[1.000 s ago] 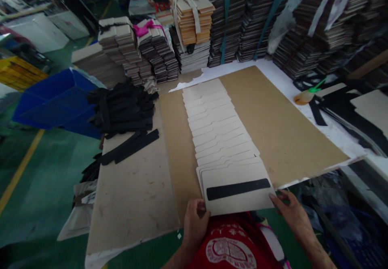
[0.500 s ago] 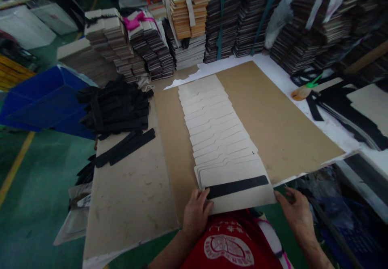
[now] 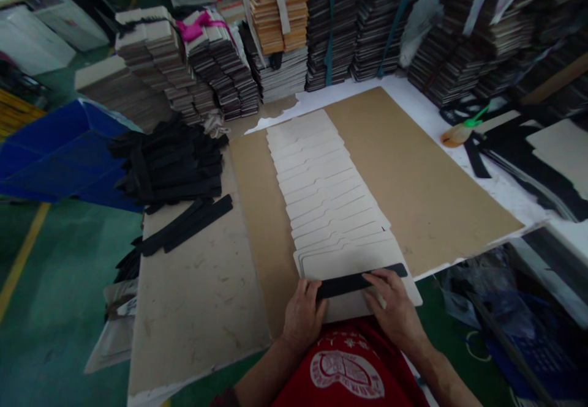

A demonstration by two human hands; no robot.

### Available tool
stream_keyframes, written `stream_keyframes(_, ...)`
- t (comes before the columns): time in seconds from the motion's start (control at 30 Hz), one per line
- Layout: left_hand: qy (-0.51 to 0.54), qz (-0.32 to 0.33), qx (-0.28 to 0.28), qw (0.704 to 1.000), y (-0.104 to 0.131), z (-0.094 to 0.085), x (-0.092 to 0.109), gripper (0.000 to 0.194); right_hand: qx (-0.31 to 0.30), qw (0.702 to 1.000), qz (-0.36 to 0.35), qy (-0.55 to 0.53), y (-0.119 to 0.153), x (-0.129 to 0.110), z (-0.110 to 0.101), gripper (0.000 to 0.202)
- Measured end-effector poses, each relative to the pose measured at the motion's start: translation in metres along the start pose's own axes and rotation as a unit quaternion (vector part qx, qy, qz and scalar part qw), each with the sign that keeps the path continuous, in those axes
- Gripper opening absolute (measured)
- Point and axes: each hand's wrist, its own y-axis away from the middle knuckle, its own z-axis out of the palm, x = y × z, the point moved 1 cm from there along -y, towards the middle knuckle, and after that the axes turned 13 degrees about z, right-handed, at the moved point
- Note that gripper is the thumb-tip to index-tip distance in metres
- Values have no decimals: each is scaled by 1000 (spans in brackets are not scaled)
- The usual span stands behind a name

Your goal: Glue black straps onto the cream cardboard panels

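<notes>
A black strip (image 3: 342,285) lies across the nearest of several overlapping cream boards (image 3: 321,196), which run in a staggered row away from me. My left hand (image 3: 303,310) is closed at the left end of the strip, its fingertips on the strip and board edge. Fingers of my right hand (image 3: 389,303) touch the strip right of its middle; the thumb is spread apart from them, over the board's near part. The strip's right end sticks out past those fingers.
A pile of black strips (image 3: 169,162) sits at the table's left, with two loose strips (image 3: 197,226) in front. Beyond it stands a blue bin (image 3: 59,150). Stacked boards (image 3: 271,21) line the back. An orange-and-green brush-like item (image 3: 457,136) lies right, near black pieces (image 3: 528,162).
My right hand has moved left and inward from the board's right corner onto the black strip. My left hand stays at the strip's left end. The view has shifted slightly.
</notes>
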Motion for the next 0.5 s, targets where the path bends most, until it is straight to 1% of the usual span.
stream_keyframes(0.07,20,-7,0,1000,-1,-1,0,30,-42,997,-54,31,-3,-14,12,36)
stream_keyframes(0.1,31,-10,1,999,-1,-1,0,30,-59,995,-66,47,-5,-19,17,38)
stream_keyframes(0.2,58,-10,4,998,-1,-1,-3,31,-98,989,-72,88,-12,-29,28,43)
stream_keyframes(0.37,68,-8,7,998,-2,1,-6,31,-113,984,-68,122,-18,-33,33,35)
stream_keyframes(0.5,68,-2,13,998,-2,3,-8,31,-114,981,-85,131,-19,-35,32,32)
